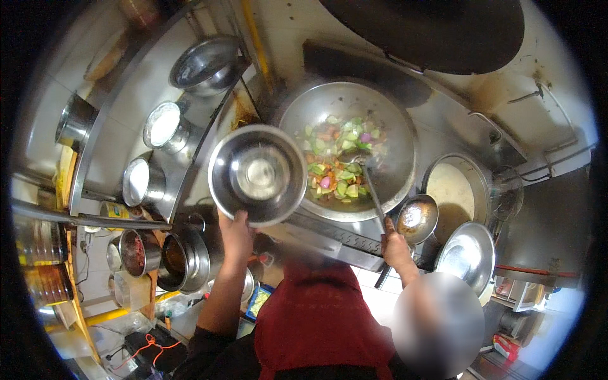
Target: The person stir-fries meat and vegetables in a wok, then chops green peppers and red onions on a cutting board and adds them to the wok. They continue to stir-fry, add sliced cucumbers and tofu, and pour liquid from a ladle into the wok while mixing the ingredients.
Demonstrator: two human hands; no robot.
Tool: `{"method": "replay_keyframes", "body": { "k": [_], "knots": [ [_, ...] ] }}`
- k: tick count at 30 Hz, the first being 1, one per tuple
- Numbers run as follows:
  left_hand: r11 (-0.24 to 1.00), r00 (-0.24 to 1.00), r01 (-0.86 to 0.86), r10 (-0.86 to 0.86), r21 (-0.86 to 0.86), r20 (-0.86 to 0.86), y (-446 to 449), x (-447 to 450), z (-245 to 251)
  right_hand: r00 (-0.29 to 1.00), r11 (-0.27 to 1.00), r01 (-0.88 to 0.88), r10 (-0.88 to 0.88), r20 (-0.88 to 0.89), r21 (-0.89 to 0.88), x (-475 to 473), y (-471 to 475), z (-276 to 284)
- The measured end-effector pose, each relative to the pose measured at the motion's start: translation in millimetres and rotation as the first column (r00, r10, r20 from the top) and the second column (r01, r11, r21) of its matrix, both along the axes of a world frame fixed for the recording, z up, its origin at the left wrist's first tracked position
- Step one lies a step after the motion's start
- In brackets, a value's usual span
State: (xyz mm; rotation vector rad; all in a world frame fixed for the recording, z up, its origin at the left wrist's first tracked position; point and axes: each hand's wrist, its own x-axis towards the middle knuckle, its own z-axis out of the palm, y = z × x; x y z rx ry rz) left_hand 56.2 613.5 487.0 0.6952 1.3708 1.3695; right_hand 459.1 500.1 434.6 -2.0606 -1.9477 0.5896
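In my left hand [237, 235] is the rim of a stainless steel bowl [259, 175], which looks empty and is tilted beside the wok. My right hand [397, 249] grips the handle of a metal cooking ladle [375, 197], whose head lies among the food. The large metal wok [399, 147] holds chopped green vegetable pieces [349, 137], orange pieces and a few purple ones, with some liquid around them. Part of the ladle's head is hidden by the food.
Right of the wok stand a pot of pale liquid [451, 190], a metal strainer or ladle bowl [417, 218] and a shiny steel bowl [466, 259]. Steel containers [164, 124] line the left shelf. A big dark wok [437, 33] is at the back. Lower left are pots [178, 261].
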Motion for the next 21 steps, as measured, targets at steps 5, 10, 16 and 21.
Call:
{"method": "replay_keyframes", "body": {
  "k": [5, 10, 16, 21],
  "knots": [
    [0.98, 0.988, -0.045, 0.073, -0.192, 0.139, -98.4, -22.3, -42.0, 0.817, 0.956, 0.197, -0.284, -0.502, -0.22, 33.1, 26.8, 5.7],
    [0.917, 0.996, -0.077, 0.084, -0.391, 0.0, -171.9, -63.0, -77.9, 0.851, 0.945, 0.236, -0.313, -0.423, -0.225, -3.5, 82.8, -11.5],
    [0.868, 0.977, -0.211, 0.205, -0.449, -0.063, -234.0, -116.5, -142.5, 0.863, 0.739, 0.097, -0.396, -0.314, -0.666, 5.2, 35.4, 64.7],
    [0.827, 0.931, -0.366, 0.33, -0.426, -0.158, -284.0, -136.8, -175.0, 0.989, 0.806, 0.001, -0.087, -0.117, -0.592, 45.2, -2.4, 191.9]
  ]
}}
